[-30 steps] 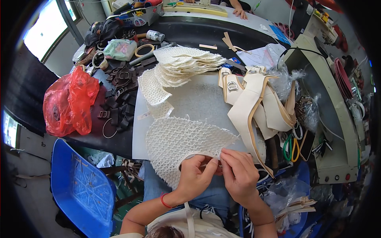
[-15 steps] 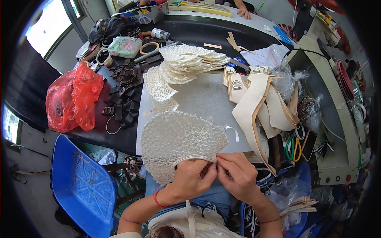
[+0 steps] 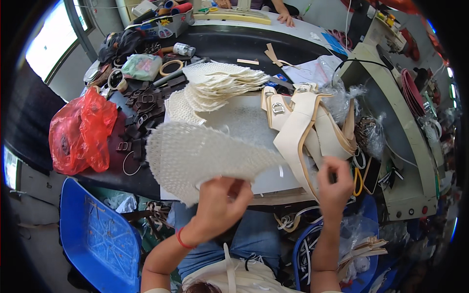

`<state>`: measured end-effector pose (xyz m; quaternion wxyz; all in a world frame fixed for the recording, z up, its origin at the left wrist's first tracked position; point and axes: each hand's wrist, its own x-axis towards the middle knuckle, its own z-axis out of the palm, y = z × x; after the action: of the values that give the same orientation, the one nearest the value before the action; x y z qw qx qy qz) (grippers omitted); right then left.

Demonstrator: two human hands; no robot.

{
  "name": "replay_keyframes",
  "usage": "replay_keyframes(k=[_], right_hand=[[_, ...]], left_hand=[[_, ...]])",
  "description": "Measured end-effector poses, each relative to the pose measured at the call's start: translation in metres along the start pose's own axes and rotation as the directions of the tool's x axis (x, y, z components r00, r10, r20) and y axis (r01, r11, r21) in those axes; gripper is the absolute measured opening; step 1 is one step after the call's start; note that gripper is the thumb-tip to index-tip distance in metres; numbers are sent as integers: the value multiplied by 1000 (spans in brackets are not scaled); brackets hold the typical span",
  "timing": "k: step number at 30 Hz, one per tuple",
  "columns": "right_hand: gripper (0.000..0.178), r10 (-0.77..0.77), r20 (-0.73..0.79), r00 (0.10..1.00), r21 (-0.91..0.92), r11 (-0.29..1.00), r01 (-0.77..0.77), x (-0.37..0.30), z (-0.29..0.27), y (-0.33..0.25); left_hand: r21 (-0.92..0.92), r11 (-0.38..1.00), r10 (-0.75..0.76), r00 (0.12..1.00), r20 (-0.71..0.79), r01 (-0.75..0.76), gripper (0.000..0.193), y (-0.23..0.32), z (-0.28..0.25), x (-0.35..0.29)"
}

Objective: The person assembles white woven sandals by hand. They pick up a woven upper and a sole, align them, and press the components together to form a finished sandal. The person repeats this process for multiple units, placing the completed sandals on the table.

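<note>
In my left hand (image 3: 223, 201) is a cream woven shoe-upper piece (image 3: 195, 154), gripped at its near curved edge with the thumb and fingers closed. The piece is slightly blurred, its broad end to the left and its narrow end reaching right over the white work board (image 3: 234, 115). My right hand (image 3: 337, 179) is apart from it, raised beside a heap of cream straps with buckles (image 3: 299, 128). Its fingers are curled into a pinch and blurred; whatever may be between them cannot be made out. Beyond the piece lies a stack of similar woven pieces (image 3: 220, 80).
Dark buckled straps (image 3: 141, 105) and a red plastic bag (image 3: 80, 132) lie left on the table. A blue bin (image 3: 100, 239) stands low left, another blue container (image 3: 369, 215) low right. The beige machine (image 3: 410, 171) borders the right. Another person's hand (image 3: 286, 18) rests at the back.
My right hand has left the edge of the woven piece and moved right and up. The left hand keeps hold, and the piece has shifted left and tilted. The whole view has shifted slightly.
</note>
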<state>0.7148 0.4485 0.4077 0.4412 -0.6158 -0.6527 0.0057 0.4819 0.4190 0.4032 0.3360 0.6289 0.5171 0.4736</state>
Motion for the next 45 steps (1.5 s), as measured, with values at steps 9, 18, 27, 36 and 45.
replay_keyframes(k=[9,18,27,36,45], right_hand=[[32,265,389,882,160,924,-348,1,32,3],[20,-112,620,776,322,939,-122,-67,-64,-44],[37,-310,403,861,37,946,323,-36,-75,-51],[42,-670,536,514,314,723,616,-62,-41,-66],[18,-854,373,363,375,497,783,-83,-42,-72]], left_hand=[[-288,617,-481,641,598,733,46,-26,-12,38],[-561,315,-114,618,778,765,50,1,31,65],[-586,674,-47,818,573,449,55,15,42,-54],[-449,98,-382,450,807,888,26,-4,-4,-80],[-356,231,-303,414,858,906,33,-19,-8,-112]])
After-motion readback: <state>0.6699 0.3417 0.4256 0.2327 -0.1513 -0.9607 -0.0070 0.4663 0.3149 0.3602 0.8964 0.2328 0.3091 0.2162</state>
